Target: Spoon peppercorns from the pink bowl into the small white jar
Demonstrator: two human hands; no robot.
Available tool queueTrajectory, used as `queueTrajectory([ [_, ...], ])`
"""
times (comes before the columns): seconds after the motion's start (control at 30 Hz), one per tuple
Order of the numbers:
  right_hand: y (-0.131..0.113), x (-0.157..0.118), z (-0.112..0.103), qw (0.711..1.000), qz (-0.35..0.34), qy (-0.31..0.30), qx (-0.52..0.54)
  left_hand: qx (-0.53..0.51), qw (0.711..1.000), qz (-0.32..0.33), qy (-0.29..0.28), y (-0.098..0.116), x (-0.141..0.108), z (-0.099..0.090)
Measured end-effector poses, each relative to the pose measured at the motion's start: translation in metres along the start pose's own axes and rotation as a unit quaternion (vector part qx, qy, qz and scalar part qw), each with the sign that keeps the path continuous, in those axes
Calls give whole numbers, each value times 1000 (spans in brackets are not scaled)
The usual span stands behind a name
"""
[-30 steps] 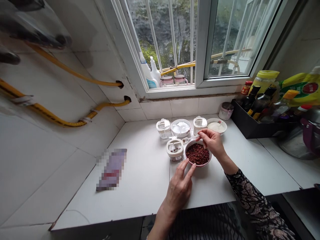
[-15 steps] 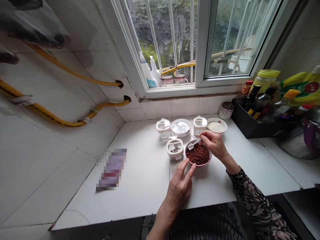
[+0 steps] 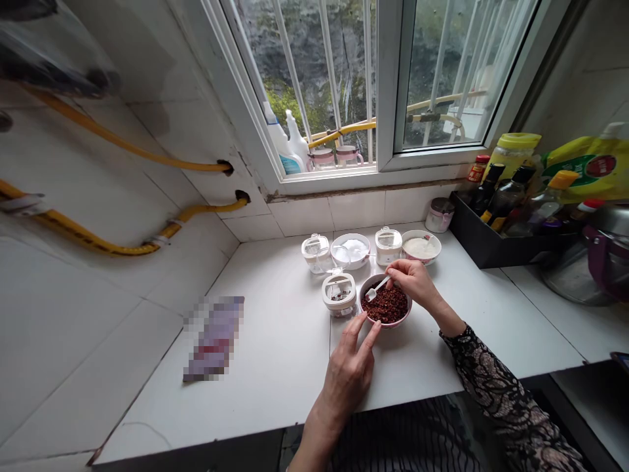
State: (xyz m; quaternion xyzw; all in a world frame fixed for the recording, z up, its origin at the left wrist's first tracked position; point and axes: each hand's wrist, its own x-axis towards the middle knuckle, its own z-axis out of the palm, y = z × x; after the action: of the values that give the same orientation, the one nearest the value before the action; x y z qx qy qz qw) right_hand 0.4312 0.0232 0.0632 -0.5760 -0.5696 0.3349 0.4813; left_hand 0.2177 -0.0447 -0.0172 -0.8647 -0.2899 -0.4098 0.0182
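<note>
While R hand point(image 3: 413, 282) grips spoon point(image 3: 377, 288) over bowl point(image 3: 392, 325), L hand point(image 3: 350, 366), part-open, touches near rim.

no wording, brand or number legible. yellow pouch point(image 3: 580, 164), beyond right hand point(image 3: 413, 282) and farther right: pale marks on red oval within green patch, too small to read. red-lidded jar point(image 3: 476, 172), beyond right hand: label unreadable. spray bottle point(image 3: 289, 160), far beyond left hand point(image 3: 351, 367): blue label, unreadable. purple packet point(image 3: 213, 337), left of left hand: pixelated, any print hidden.
</note>
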Motion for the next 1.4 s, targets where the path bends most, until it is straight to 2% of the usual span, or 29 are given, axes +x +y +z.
queueTrajectory([
  [0.33,-2,3,-3,995,41,17,89,2,1000,2,12,0,1,0],
  [0.43,-8,2,0,992,21,38,119,4,1000,0,14,0,1,1],
  [0.5,-13,-1,5,990,-26,66,123,4,1000,1,14,0,1,1],
  [0.6,-17,-9,20,981,-140,103,84,3,1000,5,15,0,1,1],
  [0.73,-16,-20,37,949,-304,55,-64,6,1000,7,22,-1,0,2],
  [0.83,-16,-23,37,930,-349,39,-107,7,1000,5,21,-1,0,3],
  [0.9,-17,-21,28,944,-313,64,-77,6,1000,6,19,-1,1,2],
  [0.97,-16,-16,15,964,-250,77,-46,3,1000,4,16,0,1,2],
  [1.1,-11,-7,-4,985,-151,11,-79,-2,1000,0,14,0,0,1],
  [1.23,-7,-5,-4,989,-101,-42,-97,-2,1000,-2,6,0,1,0],
  [1.4,-4,-5,3,996,-48,-45,-66,-1,1000,1,6,1,2,-2],
])
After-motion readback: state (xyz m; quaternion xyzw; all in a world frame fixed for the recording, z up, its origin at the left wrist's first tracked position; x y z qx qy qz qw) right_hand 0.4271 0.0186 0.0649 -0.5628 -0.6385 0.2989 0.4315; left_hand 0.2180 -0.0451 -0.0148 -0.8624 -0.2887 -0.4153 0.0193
